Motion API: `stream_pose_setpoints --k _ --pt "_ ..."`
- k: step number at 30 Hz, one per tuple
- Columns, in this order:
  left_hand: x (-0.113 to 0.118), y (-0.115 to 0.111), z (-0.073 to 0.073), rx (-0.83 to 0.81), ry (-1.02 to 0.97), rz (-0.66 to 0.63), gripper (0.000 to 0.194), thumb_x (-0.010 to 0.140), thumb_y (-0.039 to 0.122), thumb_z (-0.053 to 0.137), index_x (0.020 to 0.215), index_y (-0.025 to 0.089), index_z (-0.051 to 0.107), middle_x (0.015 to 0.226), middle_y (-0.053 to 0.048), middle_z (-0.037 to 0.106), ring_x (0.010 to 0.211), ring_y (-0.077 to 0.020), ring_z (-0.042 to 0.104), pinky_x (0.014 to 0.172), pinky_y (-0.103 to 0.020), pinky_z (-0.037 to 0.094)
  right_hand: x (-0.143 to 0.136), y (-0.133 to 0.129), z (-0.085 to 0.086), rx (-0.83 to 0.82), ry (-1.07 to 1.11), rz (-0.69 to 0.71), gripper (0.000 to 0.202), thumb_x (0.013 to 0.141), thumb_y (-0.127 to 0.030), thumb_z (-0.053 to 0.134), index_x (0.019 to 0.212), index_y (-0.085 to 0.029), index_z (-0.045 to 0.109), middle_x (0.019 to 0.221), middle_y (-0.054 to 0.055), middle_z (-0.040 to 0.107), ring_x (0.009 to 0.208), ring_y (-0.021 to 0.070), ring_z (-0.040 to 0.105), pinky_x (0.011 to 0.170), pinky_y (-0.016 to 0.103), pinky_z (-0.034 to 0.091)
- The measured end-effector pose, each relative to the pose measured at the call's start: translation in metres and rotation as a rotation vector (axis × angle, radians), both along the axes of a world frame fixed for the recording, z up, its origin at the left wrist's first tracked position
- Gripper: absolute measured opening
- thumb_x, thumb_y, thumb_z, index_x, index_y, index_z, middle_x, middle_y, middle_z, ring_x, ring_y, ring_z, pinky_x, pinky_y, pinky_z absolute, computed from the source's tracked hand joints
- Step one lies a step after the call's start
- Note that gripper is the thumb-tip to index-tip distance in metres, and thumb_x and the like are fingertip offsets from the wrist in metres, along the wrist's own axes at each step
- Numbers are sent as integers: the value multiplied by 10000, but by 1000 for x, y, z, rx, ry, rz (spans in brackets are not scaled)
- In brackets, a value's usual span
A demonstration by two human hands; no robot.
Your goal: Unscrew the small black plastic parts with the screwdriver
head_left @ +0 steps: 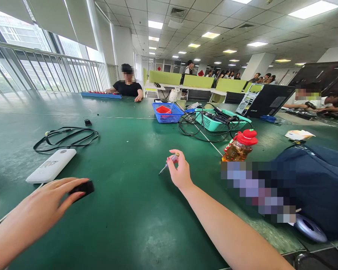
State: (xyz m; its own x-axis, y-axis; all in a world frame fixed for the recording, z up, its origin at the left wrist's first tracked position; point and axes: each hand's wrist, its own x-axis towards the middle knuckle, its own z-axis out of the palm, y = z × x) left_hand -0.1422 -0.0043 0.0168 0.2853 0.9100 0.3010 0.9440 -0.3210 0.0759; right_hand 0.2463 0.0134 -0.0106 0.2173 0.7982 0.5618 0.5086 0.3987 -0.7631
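My left hand [55,197] is closed on a small black box-like object [86,188], held between thumb and fingers just above the green table; its exact kind does not show. Nearby lies a white power bank [52,165], just beyond that hand. In my right hand [181,170] is a small screwdriver [173,158], pinched near its handle. The thin metal shaft slants down to the left, with the tip near the tabletop. A gap of bare green surface separates the two hands.
A black strap [66,138] and a small black piece [88,122] lie far left. Beyond are a blue basket [169,118] and a green basket [214,126] of cables. A red-capped bottle [238,150] and dark blue bag [318,180] stand right. A person [128,89] sits opposite.
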Motion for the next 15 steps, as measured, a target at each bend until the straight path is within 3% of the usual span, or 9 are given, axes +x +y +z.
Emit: stream_pose_setpoints --k 3,6,10,15 --pt "68 14 26 -94 -41 -201 474 858 623 398 1178 372 643 1162 42 695 1051 -257 649 953 -371 494 -1 -2 1 31 -33 21 214 911 -294 478 1109 -218 509 789 11 653 719 167 639 685 304 523" --pt "129 37 32 -142 -40 -360 391 903 495 441 1165 290 647 1155 -26 688 1042 -243 639 959 -362 482 -1 -3 2 71 -74 37 211 904 -275 481 1106 -223 507 791 9 657 712 165 642 706 312 529" --pt "185 68 16 -133 -36 -515 282 937 328 449 1088 225 665 1070 -63 699 959 -222 649 897 -349 494 -2 -5 5 116 -130 40 212 903 -258 483 1111 -226 509 804 11 658 713 161 641 747 319 529" --pt "213 85 -6 -113 -38 -509 264 919 207 473 1106 179 658 1100 -108 691 1002 -249 646 921 -387 486 -3 -6 6 151 -193 56 214 910 -257 469 1118 -223 511 807 20 657 723 166 639 759 323 530"
